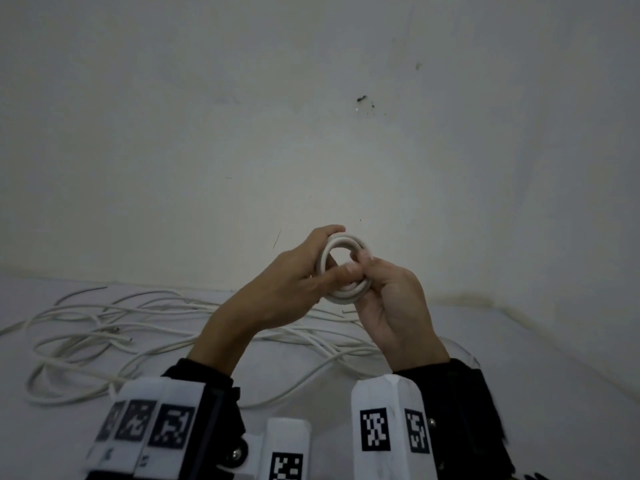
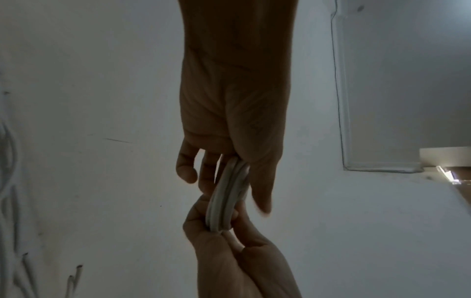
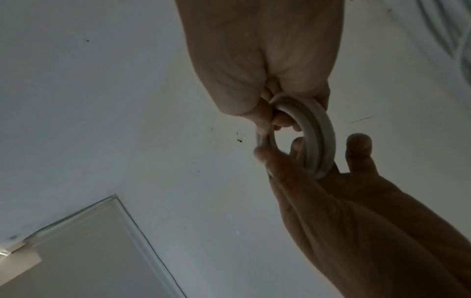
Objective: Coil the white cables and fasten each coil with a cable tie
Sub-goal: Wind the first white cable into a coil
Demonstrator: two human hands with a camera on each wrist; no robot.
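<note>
Gripping upright white cable coil [image 1: 341,268], opening facing the person, left hand [image 1: 294,282], right hand [image 1: 394,299].

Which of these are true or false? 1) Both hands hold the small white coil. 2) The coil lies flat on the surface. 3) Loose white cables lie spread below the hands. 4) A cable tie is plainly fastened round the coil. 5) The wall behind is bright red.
1) True: the left hand and right hand both grip the coil.
2) False: it is held up in the air.
3) True: loose cables sprawl across the surface.
4) False: no tie shows on it.
5) False: the wall is whitish.
</note>
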